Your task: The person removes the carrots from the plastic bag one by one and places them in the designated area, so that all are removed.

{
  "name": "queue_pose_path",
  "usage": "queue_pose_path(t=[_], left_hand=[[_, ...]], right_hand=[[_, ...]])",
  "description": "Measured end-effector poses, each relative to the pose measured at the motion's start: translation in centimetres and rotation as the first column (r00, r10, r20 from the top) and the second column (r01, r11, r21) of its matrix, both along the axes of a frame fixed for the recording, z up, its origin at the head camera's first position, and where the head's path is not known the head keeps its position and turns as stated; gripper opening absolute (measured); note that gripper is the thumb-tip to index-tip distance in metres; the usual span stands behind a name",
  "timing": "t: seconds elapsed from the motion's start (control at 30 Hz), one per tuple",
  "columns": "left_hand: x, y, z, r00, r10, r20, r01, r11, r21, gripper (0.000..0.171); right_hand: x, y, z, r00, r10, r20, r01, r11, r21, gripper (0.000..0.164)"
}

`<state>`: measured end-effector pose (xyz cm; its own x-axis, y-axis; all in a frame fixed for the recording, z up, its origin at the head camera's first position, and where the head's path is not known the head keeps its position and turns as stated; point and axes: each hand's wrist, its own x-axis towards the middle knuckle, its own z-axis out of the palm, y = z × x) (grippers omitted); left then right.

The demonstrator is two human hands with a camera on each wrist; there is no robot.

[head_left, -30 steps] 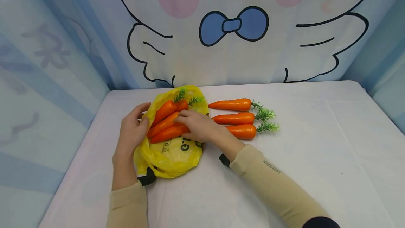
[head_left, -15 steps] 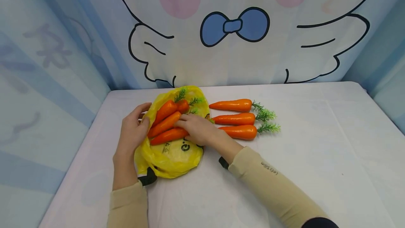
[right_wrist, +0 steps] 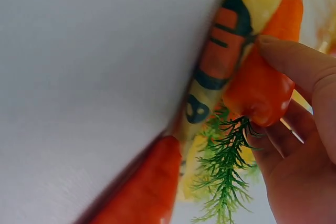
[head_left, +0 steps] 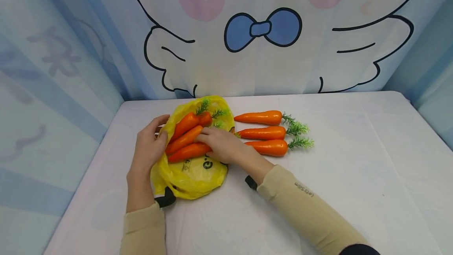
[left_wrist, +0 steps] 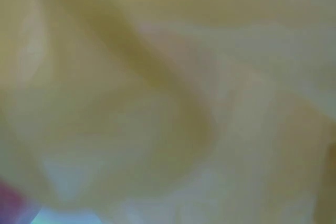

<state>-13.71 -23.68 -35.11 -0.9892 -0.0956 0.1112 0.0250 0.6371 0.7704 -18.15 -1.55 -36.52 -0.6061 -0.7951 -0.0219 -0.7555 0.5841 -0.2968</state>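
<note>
A yellow plastic bag (head_left: pixel 198 186) with dark print lies on the table, with several orange carrots with green tops inside. At its left edge my left hand (head_left: pixel 150 145) grips the plastic between thumb and fingers. My right hand (head_left: pixel 223 145) is over the bag's mouth. In the right wrist view its thumb and fingers hold the thick end of a carrot (right_wrist: pixel 265 90), whose leafy top hangs below. Beside that carrot, another carrot (head_left: pixel 184 139) lies partly behind my right fingers. Blurred yellow plastic (left_wrist: pixel 131 129) fills most of the left wrist view.
Three loose carrots lie in a row right of the bag: a back one (head_left: pixel 260 117), a middle one (head_left: pixel 265 132) and a front one (head_left: pixel 270 147). They rest on a white-covered table (head_left: pixel 354 168). A printed curtain (head_left: pixel 262 70) hangs behind the table.
My right hand has shifted slightly right and down along the carrot, and more green leaf shows beside it. The left hand keeps its place on the bag's edge.
</note>
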Motion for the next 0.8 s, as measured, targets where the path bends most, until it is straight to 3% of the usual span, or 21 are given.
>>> queue_pose_path(t=[0.47, 0.8], left_hand=[[0.0, 0.0, -0.1, 1.000, -0.002, -0.019, 0.002, 1.000, 0.000, 0.047], [0.0, 0.0, 0.1, 1.000, 0.008, 0.003, -0.008, 1.000, 0.005, 0.048]], right_hand=[[0.6, 2.3, 2.8, 0.999, -0.034, -0.034, 0.032, 0.998, -0.051, 0.050], [0.9, 5.9, 4.4, 0.991, -0.121, -0.054, 0.113, 0.985, -0.127, 0.049]])
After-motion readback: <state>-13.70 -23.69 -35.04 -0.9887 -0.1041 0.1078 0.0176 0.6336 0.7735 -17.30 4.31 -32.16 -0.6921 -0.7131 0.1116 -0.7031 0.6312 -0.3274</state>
